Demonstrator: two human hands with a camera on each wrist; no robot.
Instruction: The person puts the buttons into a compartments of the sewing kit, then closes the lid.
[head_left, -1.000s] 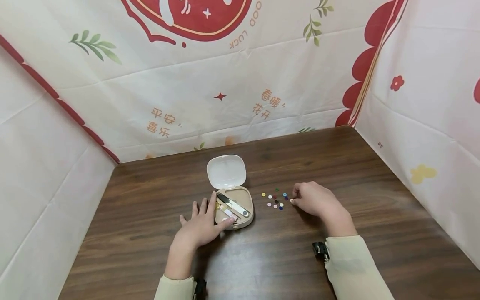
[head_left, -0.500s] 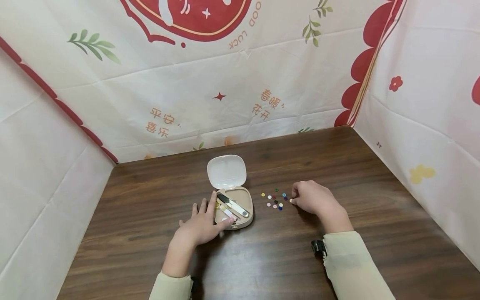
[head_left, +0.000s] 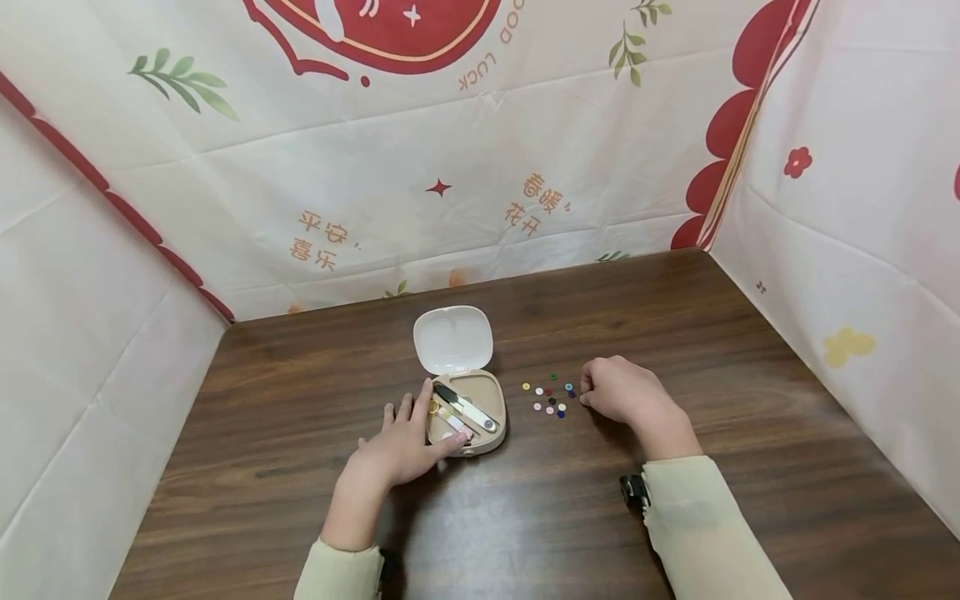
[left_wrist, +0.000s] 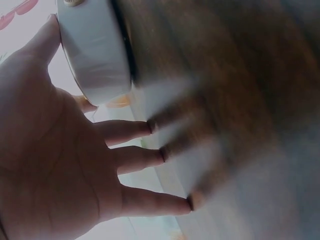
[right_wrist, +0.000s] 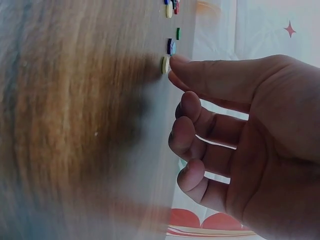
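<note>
Small case [head_left: 489,447], lid [head_left: 453,340] tipped toward the far edge of the worktop [head_left: 517,508]; left hand [head_left: 397,454] spread against case. Loose buttons [head_left: 552,402], between case and right edge. Right hand [head_left: 624,393]: fingertips at pale button [right_wrist: 165,65]; whether pinching, cannot tell.

Your left hand [head_left: 397,454] holds its fingers straight and spread. Your right hand [head_left: 618,392] has thumb and forefinger tips close together, remaining fingers curled.
</note>
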